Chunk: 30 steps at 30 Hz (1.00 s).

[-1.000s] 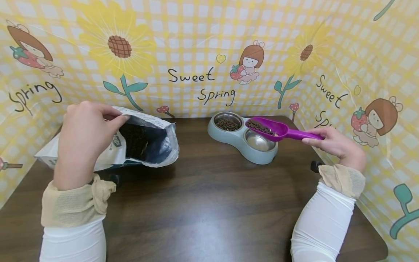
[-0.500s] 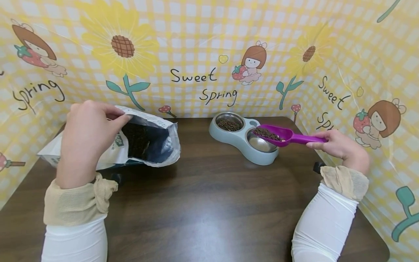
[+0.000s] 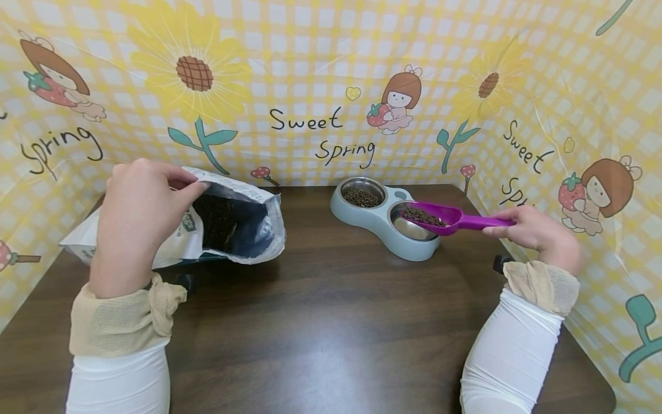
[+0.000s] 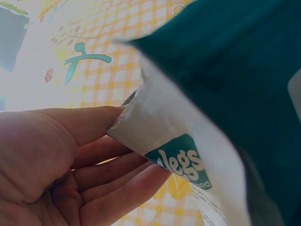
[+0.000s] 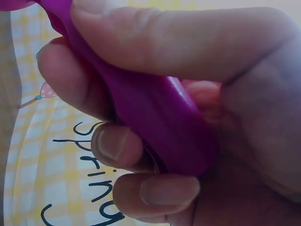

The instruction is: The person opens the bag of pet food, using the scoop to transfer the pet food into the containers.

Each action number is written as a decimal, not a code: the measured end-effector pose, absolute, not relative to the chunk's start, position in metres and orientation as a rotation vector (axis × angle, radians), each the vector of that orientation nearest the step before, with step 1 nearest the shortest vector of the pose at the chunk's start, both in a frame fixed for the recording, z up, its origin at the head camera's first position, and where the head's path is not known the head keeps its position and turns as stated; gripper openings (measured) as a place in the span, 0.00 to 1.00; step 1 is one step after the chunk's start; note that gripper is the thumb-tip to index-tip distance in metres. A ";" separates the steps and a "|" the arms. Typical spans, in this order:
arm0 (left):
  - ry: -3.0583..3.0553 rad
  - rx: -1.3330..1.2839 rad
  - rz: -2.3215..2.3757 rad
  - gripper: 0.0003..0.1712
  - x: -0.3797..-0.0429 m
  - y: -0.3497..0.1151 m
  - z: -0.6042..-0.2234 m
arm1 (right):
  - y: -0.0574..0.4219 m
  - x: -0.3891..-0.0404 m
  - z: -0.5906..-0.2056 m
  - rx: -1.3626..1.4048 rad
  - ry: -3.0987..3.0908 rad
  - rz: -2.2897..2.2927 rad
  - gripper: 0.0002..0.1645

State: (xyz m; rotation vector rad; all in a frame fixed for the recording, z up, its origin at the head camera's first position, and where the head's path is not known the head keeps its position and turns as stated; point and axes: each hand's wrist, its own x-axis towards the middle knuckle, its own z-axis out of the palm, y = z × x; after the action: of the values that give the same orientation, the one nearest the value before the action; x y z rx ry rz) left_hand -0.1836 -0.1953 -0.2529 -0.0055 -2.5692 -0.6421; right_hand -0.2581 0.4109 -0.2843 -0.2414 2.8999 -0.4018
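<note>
The left hand (image 3: pixel 137 213), well left of the double pet feeder (image 3: pixel 380 221), pinched the upper edge of an open food bag (image 3: pixel 258 230) between thumb and fingers; the right hand (image 3: pixel 535 230), to the feeder's right, wrapped thumb and curled fingers around the handle of a purple scoop (image 3: pixel 450 219), which held brown kibble (image 3: pixel 421 216) over the feeder's nearer steel bowl (image 3: pixel 408 231); whether scoop and bowl touched could not be told; a dark wood-grain table (image 3: pixel 310 322) lay beneath the feeder, and yellow-checked cloth (image 3: pixel 310 57) printed with sunflowers rose behind it; the right wrist bent toward the feeder, the left hand's back faced upward.
</note>
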 end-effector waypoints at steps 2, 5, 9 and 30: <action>-2.570 -0.005 -0.645 0.15 -0.183 -0.195 -0.253 | 0.410 -0.259 -0.285 -0.244 2.898 -0.395 0.22; -2.573 -0.003 -0.649 0.15 -0.184 -0.195 -0.253 | 0.408 -0.260 -0.285 -0.251 2.894 -0.394 0.21; -2.572 -0.003 -0.645 0.15 -0.184 -0.196 -0.253 | 0.403 -0.261 -0.284 -0.273 2.894 -0.410 0.19; -2.572 -0.011 -0.634 0.15 -0.184 -0.197 -0.253 | 0.373 -0.269 -0.275 -0.271 2.957 -0.359 0.20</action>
State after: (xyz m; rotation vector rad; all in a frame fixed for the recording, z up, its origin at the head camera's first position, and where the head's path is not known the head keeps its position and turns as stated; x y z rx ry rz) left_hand -0.1842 -0.1966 -0.2530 -0.0106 -2.5721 -0.6345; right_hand -0.2689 0.3729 -0.2748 -0.2706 2.9571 -0.3592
